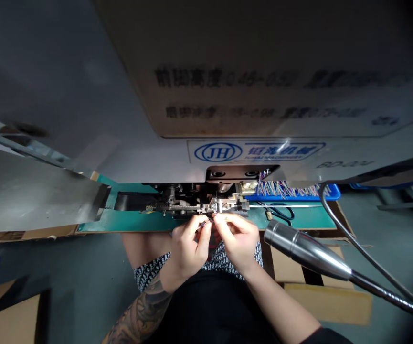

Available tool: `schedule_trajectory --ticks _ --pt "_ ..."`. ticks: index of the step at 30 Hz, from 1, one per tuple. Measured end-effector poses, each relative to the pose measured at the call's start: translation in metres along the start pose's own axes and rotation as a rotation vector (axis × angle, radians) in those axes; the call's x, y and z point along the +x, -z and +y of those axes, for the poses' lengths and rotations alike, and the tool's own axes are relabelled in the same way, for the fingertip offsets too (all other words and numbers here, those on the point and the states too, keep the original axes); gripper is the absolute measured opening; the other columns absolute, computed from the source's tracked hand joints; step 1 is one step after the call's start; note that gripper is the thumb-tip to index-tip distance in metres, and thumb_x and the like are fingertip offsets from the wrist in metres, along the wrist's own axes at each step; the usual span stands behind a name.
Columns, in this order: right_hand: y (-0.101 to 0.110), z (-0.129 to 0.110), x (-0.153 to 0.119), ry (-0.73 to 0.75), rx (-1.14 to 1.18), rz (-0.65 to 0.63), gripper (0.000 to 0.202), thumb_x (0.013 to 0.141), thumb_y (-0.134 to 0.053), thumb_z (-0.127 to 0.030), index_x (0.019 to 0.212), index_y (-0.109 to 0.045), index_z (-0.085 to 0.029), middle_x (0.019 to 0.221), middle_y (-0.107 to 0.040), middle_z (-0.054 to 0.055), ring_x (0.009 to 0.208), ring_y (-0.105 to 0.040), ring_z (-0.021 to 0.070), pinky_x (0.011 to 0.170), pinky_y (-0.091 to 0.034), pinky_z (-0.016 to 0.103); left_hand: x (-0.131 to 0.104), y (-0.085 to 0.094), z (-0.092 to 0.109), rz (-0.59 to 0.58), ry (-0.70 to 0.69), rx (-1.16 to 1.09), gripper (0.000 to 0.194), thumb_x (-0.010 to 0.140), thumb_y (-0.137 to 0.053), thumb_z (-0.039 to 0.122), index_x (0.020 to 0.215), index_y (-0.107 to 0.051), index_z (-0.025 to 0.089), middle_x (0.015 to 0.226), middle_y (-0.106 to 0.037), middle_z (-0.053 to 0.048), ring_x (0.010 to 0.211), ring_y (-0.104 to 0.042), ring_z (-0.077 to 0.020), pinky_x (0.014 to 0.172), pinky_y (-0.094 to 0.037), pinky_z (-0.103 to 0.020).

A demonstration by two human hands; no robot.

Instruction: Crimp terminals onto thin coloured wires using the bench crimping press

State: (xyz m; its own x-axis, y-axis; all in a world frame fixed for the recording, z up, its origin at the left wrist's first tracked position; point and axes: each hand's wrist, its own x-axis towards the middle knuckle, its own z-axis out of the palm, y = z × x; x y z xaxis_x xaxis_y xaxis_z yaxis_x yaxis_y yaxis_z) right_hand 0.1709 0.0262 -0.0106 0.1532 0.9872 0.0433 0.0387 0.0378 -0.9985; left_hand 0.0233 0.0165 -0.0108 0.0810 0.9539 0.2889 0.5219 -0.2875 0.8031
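My left hand [191, 246] is closed, thumb and forefinger pinching a thin dark wire [202, 224]. Right beside it, my right hand [240, 239] is also closed in a pinch, its fingertips at the other end of the same small wire. The wire's ends are too small to make out. Both hands are just in front of the metal crimping head [217, 205] of a large grey machine [138, 157], fingertips close to its working point.
The machine body fills the space above. A blue tray [330, 193] with many coloured wires sits behind right on the green tabletop [310, 217]. Black-handled scissors [281, 211] lie there. A metal gooseneck lamp [306, 251] reaches in from the right. Cardboard [330, 303] lies below.
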Motion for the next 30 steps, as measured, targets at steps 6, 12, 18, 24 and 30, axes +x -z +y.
schedule_trajectory --ticks 6,12,18,24,30 --pt "-0.002 -0.003 0.0 0.041 0.011 0.063 0.011 0.094 -0.083 -0.028 0.085 -0.085 -0.022 0.074 -0.079 0.003 0.056 -0.069 0.0175 0.053 -0.06 0.029 0.002 -0.003 0.001 0.043 -0.023 0.075 0.014 0.106 -0.058 0.023 0.102 -0.071 0.019 0.086 -0.083 -0.006 0.072 -0.08 -0.0173 0.067 -0.061 -0.022" --pt "-0.003 -0.014 0.004 -0.102 0.028 0.083 0.02 0.091 -0.086 -0.038 0.081 -0.084 -0.02 0.064 -0.075 0.002 0.049 -0.063 0.0165 0.05 -0.056 0.03 0.005 -0.007 0.002 0.129 -0.117 0.188 0.013 0.105 -0.059 0.021 0.099 -0.07 0.018 0.084 -0.083 -0.006 0.069 -0.081 -0.0183 0.065 -0.061 -0.023" --pt "-0.001 -0.014 0.006 -0.147 0.012 0.088 0.029 0.09 -0.086 -0.042 0.073 -0.08 -0.019 0.057 -0.071 0.001 0.046 -0.062 0.0167 0.047 -0.054 0.029 0.006 -0.009 0.004 0.137 -0.095 0.209 0.014 0.106 -0.059 0.023 0.1 -0.071 0.019 0.084 -0.084 -0.006 0.067 -0.08 -0.018 0.063 -0.061 -0.023" --pt "-0.005 -0.006 0.004 -0.117 0.107 0.145 0.028 0.089 -0.086 -0.041 0.073 -0.08 -0.019 0.057 -0.071 0.001 0.043 -0.061 0.0142 0.044 -0.051 0.024 0.007 -0.011 0.007 0.161 -0.115 0.256 0.013 0.106 -0.06 0.023 0.099 -0.07 0.019 0.083 -0.084 -0.006 0.067 -0.08 -0.0191 0.063 -0.061 -0.025" --pt "-0.01 -0.003 0.004 -0.112 0.095 0.163 0.032 0.089 -0.086 -0.043 0.071 -0.079 -0.018 0.054 -0.068 0.001 0.043 -0.058 0.0141 0.042 -0.049 0.025 0.007 -0.011 0.006 0.178 -0.1 0.261 0.011 0.105 -0.061 0.022 0.1 -0.07 0.019 0.084 -0.085 -0.007 0.066 -0.081 -0.0195 0.062 -0.06 -0.025"
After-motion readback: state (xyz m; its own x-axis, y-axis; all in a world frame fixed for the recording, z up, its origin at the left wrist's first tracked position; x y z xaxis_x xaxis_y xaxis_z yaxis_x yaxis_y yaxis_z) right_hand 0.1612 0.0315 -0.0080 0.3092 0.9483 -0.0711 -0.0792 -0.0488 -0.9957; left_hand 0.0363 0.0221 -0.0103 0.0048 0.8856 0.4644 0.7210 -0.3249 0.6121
